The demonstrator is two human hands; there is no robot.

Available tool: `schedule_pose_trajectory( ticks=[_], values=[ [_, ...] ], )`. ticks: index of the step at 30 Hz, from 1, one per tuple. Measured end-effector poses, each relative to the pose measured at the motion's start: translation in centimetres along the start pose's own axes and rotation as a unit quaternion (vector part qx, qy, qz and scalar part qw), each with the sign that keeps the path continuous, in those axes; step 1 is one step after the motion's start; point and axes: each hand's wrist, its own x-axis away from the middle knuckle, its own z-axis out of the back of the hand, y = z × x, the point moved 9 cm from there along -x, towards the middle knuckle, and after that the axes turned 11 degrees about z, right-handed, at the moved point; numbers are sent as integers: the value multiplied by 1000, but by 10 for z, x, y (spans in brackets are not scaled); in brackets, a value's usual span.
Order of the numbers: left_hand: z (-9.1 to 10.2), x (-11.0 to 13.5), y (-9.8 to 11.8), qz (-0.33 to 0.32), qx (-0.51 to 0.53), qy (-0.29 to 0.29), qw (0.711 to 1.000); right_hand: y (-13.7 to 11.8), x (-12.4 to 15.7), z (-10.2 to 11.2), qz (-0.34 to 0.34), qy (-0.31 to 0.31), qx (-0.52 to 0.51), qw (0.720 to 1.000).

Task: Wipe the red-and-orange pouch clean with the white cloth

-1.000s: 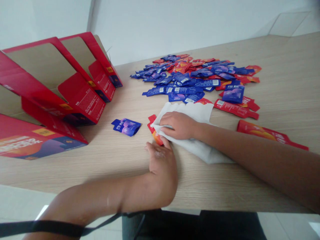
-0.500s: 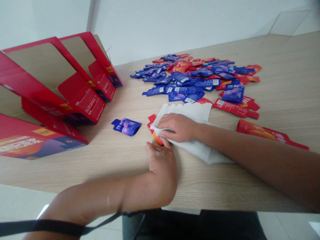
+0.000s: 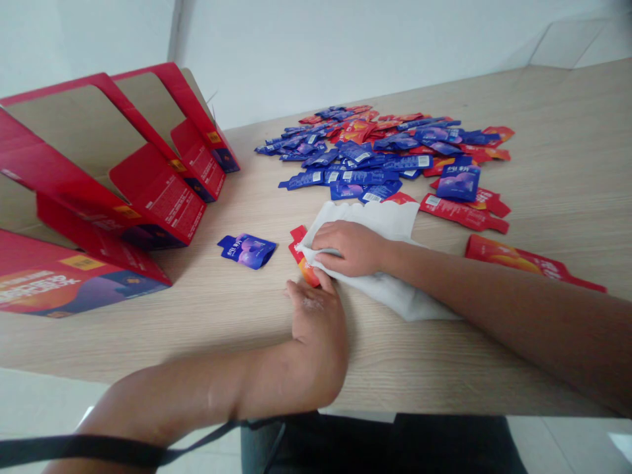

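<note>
My right hand point(image 3: 348, 249) is closed on a white cloth point(image 3: 378, 217), its fingers bunching the near-left edge and pressing it over a red-and-orange pouch point(image 3: 297, 237). Part of that pouch shows at the cloth's left side; the rest is covered. My left hand point(image 3: 315, 306), bent sharply at the wrist, is at the pouch's lower end with thumb and fingers around its edge; some fingertips are hidden. A single blue pouch point(image 3: 247, 251) with purple fruit printed on it lies flat on the table, left of both hands.
Several red open-fronted cartons point(image 3: 158, 191) stand in a row on the left. Behind the cloth spreads a heap of blue and red pouches point(image 3: 365, 155). Another red pouch point(image 3: 523, 260) lies beyond my right forearm. The wooden table point(image 3: 237, 329) meets a white wall.
Both hands stay at nearly the same place on the cloth and pouch. The whole view has shifted very slightly.
</note>
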Motion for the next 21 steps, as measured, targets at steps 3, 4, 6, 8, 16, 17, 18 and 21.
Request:
schedule_pose_trajectory(
  ticks=[3, 4, 6, 8, 16, 17, 18, 21],
  values=[
    [-3, 1, 3, -16, 5, 1, 1000, -7, -1, 1, 22, -1, -6, 1000],
    [-4, 1, 4, -21, 10, 0, 1000, -8, -1, 1, 23, 0, -7, 1000],
    [-5, 1, 4, -20, 5, -6, 1000, -7, -1, 1, 18, 3, -5, 1000],
    [-6, 1, 4, -15, -7, -13, 1000, -3, -1, 1, 5, 7, 1, 1000],
    [-3, 2, 4, -18, -5, 0, 1000, 7, 0, -1, -29, 10, 10, 999],
    [-3, 2, 3, -17, -4, 0, 1000, 6, 0, -1, -26, 8, 8, 1000],
    [-3, 1, 3, -17, -4, 1, 1000, 5, 0, -1, -21, 8, 6, 1000],
    [-3, 1, 3, -19, 0, -2, 1000, -2, -1, 0, 4, 6, -4, 1000]
  ],
)
